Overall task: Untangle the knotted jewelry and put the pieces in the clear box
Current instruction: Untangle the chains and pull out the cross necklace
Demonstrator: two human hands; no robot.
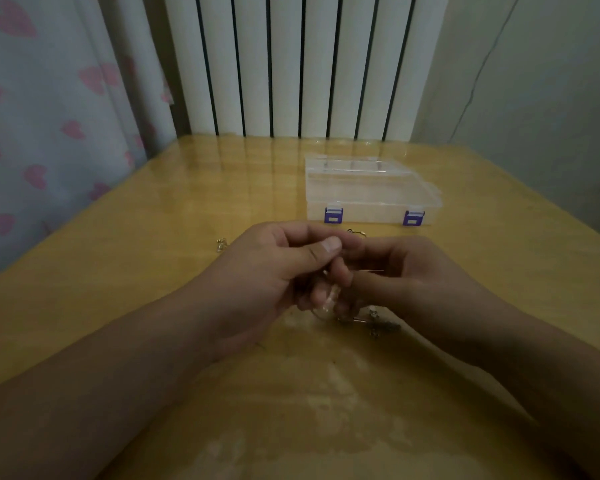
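my worktop (194,209) is glossy yellow wood, filling the middle and bottom of the frame, with pale worn patches at lower centre. a white radiator (305,64) reflects in it from top centre. a curtain (49,116) with pink hearts hangs at the upper left, and a plain grey wall (534,98) with a thin cord running down it stands at the upper right. the clear box (371,192) with purple latches sits right of centre, lid closed. my left hand (267,271) and right hand (413,271) meet at centre frame, fingers curled and pinching the knotted jewelry (368,317), which hangs below them, its lower end blurred near the worktop. one small metal piece (221,244) lies left of my left hand, another (355,233) just in front of the box.
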